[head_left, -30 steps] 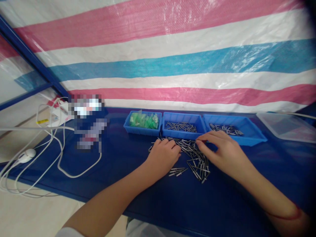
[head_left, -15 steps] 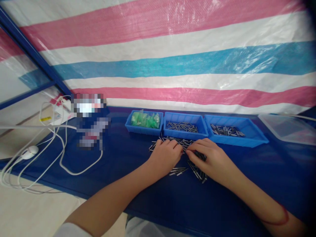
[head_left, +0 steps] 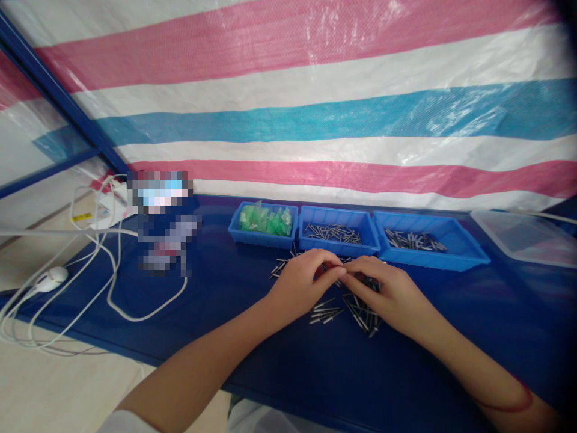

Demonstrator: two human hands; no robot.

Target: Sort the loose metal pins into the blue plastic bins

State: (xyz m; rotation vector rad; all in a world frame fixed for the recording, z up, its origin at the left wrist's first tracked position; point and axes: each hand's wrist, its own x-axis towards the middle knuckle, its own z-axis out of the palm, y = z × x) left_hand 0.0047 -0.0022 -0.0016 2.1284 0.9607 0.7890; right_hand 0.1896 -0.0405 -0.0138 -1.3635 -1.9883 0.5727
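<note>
My left hand [head_left: 301,285] and my right hand [head_left: 393,293] meet fingertip to fingertip over a loose pile of thin metal pins that look like blind rivets [head_left: 280,264]. Thumb and forefinger of each hand are pinched together; what sits between them is hidden. The hands cover much of the pile. A small group of silver rivets [head_left: 324,313] lies on the blue tabletop [head_left: 288,367] between my wrists. Beside it, under my right hand, is a denser cluster of dark and silver rivets [head_left: 362,313].
Behind the pile stand a blue bin [head_left: 264,239] with green-and-clear plastic packets, a middle blue bin [head_left: 340,245] and a right blue bin [head_left: 469,255], both holding rivets. A clear plastic lid or tray [head_left: 527,237] lies far right. White cables [head_left: 118,264] tangle at left.
My left hand has turned and shifted slightly right, its thumb and forefinger now meeting my right fingertips. My right hand has barely moved.
</note>
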